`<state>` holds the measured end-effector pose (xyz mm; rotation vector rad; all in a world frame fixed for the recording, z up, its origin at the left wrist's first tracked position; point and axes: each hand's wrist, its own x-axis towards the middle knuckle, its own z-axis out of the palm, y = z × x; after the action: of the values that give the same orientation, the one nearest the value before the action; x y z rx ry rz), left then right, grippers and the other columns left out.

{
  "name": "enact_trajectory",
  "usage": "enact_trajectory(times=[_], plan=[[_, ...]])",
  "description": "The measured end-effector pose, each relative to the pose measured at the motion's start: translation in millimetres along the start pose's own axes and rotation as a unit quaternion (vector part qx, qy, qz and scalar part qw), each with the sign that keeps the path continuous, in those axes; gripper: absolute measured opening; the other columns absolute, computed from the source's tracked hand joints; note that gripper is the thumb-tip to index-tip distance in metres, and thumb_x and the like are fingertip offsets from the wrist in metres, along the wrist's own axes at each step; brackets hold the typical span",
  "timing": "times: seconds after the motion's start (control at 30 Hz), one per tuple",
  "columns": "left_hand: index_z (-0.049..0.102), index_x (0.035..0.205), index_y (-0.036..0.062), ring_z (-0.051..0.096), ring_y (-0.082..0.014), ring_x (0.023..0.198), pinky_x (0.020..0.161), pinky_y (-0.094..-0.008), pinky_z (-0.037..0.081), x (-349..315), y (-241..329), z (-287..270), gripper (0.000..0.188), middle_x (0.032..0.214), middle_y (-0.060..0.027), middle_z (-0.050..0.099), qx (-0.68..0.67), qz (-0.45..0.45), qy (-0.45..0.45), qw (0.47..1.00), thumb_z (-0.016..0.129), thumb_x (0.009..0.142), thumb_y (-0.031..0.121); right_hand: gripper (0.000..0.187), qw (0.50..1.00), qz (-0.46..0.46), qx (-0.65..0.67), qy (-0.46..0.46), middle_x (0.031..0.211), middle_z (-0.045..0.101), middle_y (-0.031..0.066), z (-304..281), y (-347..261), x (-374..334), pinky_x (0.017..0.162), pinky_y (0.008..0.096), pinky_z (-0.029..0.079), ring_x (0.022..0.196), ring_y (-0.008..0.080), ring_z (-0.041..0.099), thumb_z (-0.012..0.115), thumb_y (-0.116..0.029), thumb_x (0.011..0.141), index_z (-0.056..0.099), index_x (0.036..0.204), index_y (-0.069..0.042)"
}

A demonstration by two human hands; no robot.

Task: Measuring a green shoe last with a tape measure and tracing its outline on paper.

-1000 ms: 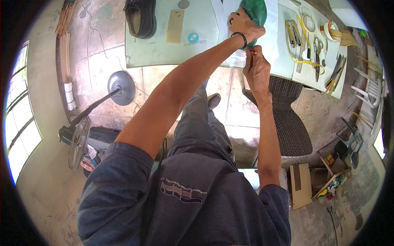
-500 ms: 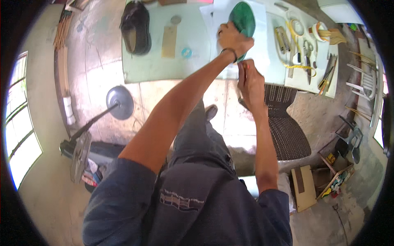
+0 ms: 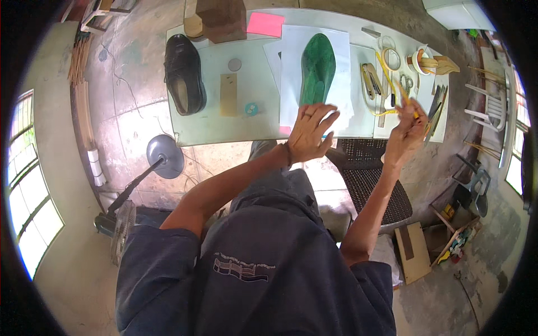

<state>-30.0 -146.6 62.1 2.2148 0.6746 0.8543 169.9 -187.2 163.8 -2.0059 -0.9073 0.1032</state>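
Note:
A green shoe last (image 3: 318, 67) lies sole-down or on its side, I cannot tell which, on white paper (image 3: 291, 67) on the table. My left hand (image 3: 311, 131) is over the table's near edge, just below the last's near end, its fingers spread with nothing in them. Farther right, my right hand (image 3: 408, 131) has its fingers closed on a yellow tape measure (image 3: 386, 67), which stretches away from the hand toward a roll of tape (image 3: 390, 59). A stapler (image 3: 371, 81) and scissors (image 3: 406, 84) lie beside it.
At the table's left are a black shoe (image 3: 184, 75), a tan strip (image 3: 228, 95) and a small teal disc (image 3: 251, 109). Behind stand a brown box (image 3: 222, 19) and pink paper (image 3: 265, 24). A dark woven chair (image 3: 372, 179) is at the near edge; a fan (image 3: 122, 232) stands left.
My left hand has let go of the last and drawn back toward me. My right hand has moved right to the tools and taken hold of the tape measure, lifting part of it.

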Motion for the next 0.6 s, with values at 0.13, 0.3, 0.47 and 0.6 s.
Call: enact_trajectory(times=[0.13,0.3,0.47,0.6], plan=[[0.049,0.136,0.0027,0.047,-0.0381,0.124,0.102,-0.0517,0.036,-14,-3,-13,0.059,0.135,-0.0181,0.049,-0.043,-0.049,-0.009,0.998,0.067,0.08,0.011,0.019,0.998,-0.028,0.026,0.041,0.104,0.07,0.0133,11,-6,33,0.082,0.0306,0.053,0.091,0.0185,0.069,0.055,-0.01,0.103,0.067,0.112,0.002],[0.052,0.131,0.0013,0.057,-0.0362,0.113,0.094,-0.0466,0.047,5,-61,-10,0.05,0.124,-0.0199,0.056,0.015,-0.155,0.095,0.983,0.063,0.082,0.001,0.019,0.989,0.098,0.074,-0.083,0.09,0.068,0.0106,48,48,22,0.068,0.0289,0.049,0.076,0.0143,0.062,0.057,-0.013,0.101,0.067,0.11,0.001],[0.057,0.13,0.0053,0.064,-0.0297,0.084,0.072,-0.0398,0.054,17,-131,9,0.048,0.106,-0.014,0.063,0.041,-0.219,0.027,0.974,0.059,0.083,-0.004,0.027,0.921,0.265,0.136,-0.251,0.076,0.058,0.002,102,102,-20,0.057,0.0273,0.043,0.063,0.0088,0.048,0.057,-0.014,0.1,0.064,0.125,-0.009],[0.058,0.128,0.0006,0.058,-0.0361,0.094,0.087,-0.0467,0.048,27,-122,22,0.051,0.096,-0.0175,0.059,0.085,-0.248,-0.028,0.964,0.055,0.077,-0.003,0.04,0.939,0.17,0.133,-0.269,0.078,0.056,-0.0031,128,128,-38,0.058,0.0231,0.041,0.064,0.0067,0.045,0.058,-0.017,0.099,0.06,0.138,-0.016]])
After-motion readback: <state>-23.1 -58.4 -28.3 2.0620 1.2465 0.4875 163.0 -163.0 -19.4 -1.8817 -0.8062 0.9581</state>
